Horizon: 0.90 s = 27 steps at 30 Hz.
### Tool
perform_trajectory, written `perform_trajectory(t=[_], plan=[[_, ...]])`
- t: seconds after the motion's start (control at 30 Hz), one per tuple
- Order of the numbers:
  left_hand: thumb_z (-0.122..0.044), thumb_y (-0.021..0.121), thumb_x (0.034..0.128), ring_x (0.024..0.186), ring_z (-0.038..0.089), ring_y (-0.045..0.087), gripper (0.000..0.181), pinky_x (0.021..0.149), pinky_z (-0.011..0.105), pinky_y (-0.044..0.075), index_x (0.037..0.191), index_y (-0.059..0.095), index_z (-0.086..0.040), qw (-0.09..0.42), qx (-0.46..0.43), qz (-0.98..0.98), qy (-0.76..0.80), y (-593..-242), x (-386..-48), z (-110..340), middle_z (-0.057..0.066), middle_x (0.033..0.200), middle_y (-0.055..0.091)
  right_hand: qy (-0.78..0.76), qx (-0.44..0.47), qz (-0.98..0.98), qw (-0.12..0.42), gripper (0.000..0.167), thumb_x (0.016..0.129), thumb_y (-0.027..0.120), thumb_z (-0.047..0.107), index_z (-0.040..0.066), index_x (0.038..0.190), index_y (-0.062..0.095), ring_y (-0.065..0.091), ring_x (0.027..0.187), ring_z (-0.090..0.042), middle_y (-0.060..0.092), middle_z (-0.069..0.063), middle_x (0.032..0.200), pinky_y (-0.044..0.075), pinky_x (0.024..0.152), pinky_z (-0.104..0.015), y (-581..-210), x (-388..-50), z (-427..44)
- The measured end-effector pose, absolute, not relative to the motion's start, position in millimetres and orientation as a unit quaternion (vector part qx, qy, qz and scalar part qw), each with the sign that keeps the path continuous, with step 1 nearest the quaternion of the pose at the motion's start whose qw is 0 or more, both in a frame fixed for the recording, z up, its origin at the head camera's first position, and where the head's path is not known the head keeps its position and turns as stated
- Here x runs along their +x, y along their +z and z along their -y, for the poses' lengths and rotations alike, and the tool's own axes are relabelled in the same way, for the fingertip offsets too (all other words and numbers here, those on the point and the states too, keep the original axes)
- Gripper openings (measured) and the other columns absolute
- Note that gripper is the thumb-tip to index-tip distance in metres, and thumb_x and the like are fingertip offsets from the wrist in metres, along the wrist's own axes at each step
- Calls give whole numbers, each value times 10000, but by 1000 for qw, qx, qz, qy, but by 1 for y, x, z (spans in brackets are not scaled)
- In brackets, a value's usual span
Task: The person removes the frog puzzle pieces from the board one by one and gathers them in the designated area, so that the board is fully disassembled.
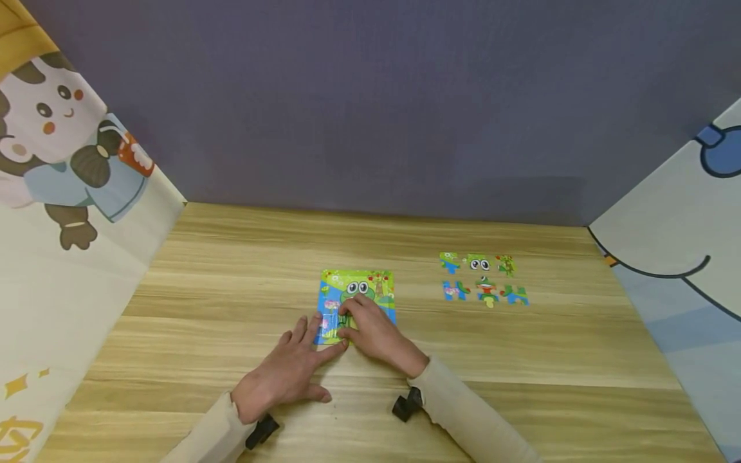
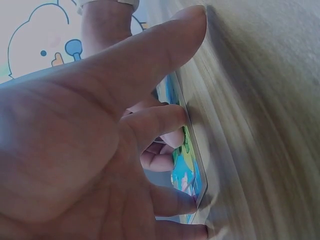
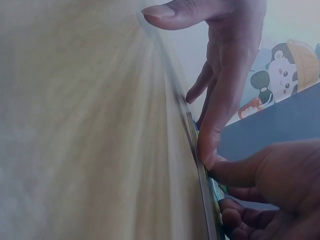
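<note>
A square frog puzzle board (image 1: 384, 283) lies flat on the table in the head view, green and blue with big frog eyes and a tree. My left hand (image 1: 286, 372) has its fingers spread, with fingertips touching the board's left and lower edges. Over the board's lower middle, my right hand (image 1: 373, 329) bends its fingers, thumb and index set around a small green puzzle piece (image 1: 343, 321), mostly hidden by them. Left of it shows a shiny blue and pink patch (image 1: 329, 325). Both wrist views show the hands meeting at the board's edge.
Several loose puzzle pieces (image 1: 486, 291) lie in two rows on the wooden table (image 1: 550, 366), right of the board. A dark wall (image 1: 370, 116) stands behind, with printed cartoon panels at both sides. Black wrist cameras (image 1: 407, 405) hang under the sleeves.
</note>
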<state>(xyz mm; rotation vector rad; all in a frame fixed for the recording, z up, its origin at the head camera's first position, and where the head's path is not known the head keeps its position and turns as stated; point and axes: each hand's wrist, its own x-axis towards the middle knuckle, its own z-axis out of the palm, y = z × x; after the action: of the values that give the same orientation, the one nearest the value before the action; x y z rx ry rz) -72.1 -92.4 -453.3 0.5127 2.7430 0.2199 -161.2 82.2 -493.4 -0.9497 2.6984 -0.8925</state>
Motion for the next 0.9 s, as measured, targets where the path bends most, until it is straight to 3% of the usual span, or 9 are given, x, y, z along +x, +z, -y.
perform_trajectory(t=[0.53, 0.9], plan=[[-543, 808, 747, 1465, 560, 261, 853, 1119, 661, 363, 1495, 467, -319, 186, 175, -964, 71, -454, -74, 91, 338, 1629, 155, -411, -312, -852, 90, 69, 932, 683, 73, 75, 992, 716, 633, 775, -65, 733, -35, 894, 521, 693, -167, -493, -170, -87], [-538, 821, 736, 1460, 563, 265, 868, 1114, 664, 369, 1496, 467, -313, 183, 173, -965, 70, -453, -73, 91, 332, 1629, 163, -474, -291, -826, 90, 97, 914, 690, 55, 48, 1000, 735, 689, 830, -133, 761, -84, 928, 556, 790, -235, -493, -175, -94]])
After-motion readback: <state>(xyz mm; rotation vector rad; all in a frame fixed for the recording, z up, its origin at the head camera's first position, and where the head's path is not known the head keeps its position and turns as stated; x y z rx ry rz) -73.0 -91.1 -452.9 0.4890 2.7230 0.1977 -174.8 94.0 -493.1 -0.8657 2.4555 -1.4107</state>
